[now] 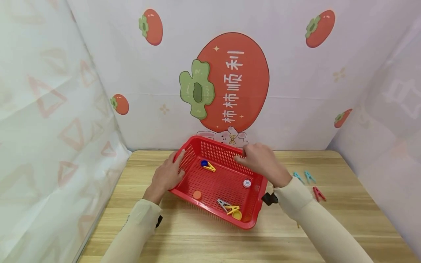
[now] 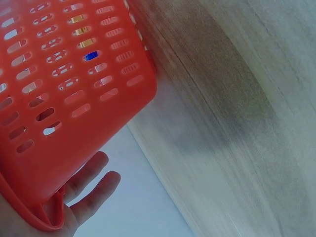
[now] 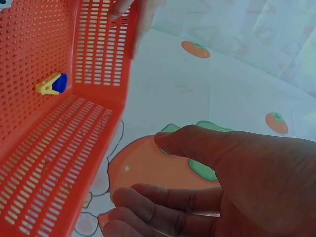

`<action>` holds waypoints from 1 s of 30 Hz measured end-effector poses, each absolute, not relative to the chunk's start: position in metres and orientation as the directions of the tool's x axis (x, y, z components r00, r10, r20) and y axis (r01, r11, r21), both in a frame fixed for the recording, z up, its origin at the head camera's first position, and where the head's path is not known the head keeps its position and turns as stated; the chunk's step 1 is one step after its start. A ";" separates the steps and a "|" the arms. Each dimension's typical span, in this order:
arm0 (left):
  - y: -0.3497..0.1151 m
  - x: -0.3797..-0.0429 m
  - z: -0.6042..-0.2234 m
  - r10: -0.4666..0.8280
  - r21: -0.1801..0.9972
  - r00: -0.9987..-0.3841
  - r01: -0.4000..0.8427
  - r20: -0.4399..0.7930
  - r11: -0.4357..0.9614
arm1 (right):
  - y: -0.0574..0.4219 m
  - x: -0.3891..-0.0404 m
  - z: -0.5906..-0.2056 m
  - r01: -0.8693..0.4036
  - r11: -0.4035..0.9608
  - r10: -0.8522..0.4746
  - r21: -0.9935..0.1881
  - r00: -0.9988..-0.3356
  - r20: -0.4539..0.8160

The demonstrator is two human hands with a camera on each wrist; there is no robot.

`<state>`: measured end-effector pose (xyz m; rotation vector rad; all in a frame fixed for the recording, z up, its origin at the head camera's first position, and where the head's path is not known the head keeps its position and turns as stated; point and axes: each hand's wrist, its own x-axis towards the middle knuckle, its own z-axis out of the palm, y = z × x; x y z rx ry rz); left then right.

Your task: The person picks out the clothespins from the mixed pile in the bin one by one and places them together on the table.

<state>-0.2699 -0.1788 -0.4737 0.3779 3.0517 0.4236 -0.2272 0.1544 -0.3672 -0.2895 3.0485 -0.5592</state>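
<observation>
A red perforated basket point(image 1: 215, 180) sits askew above the wooden table, and its near side seems raised. My left hand point(image 1: 167, 174) grips its left rim, thumb on the inner side and fingers outside. Beyond the back right rim, my right hand point(image 1: 261, 162) is held with loosely bent fingers point(image 3: 163, 207); nothing is between them and the thumb. Inside the basket lie a blue bottle cap point(image 1: 204, 163), a yellow clothespin point(image 1: 209, 167), an orange cap point(image 1: 197, 194), a white cap point(image 1: 247, 183), a grey clothespin point(image 1: 223, 205), another yellow clothespin point(image 1: 232, 209) and a yellow cap point(image 1: 236, 215).
Two light blue clothespins, one at the far right point(image 1: 309, 177), and a red clothespin point(image 1: 319, 193) lie on the table point(image 1: 197, 244), right of the basket. A printed cloth wall point(image 1: 296, 120) stands behind the table, with more cloth at both sides.
</observation>
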 end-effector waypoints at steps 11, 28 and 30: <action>-0.178 -0.270 -0.472 0.245 0.275 -0.969 0.234 -0.006 0.932 | 0.129 -0.242 -0.367 -0.214 0.922 -0.227 -0.321 -0.974 -0.002; -0.178 -0.269 -0.473 0.241 0.274 -0.970 0.228 -0.014 0.934 | 0.095 -0.257 -0.379 -0.252 0.931 -0.270 -0.265 -0.962 -0.035; -0.178 -0.269 -0.473 0.241 0.276 -0.970 0.229 -0.011 0.934 | 0.091 -0.259 -0.382 -0.252 0.930 -0.271 -0.266 -0.962 -0.036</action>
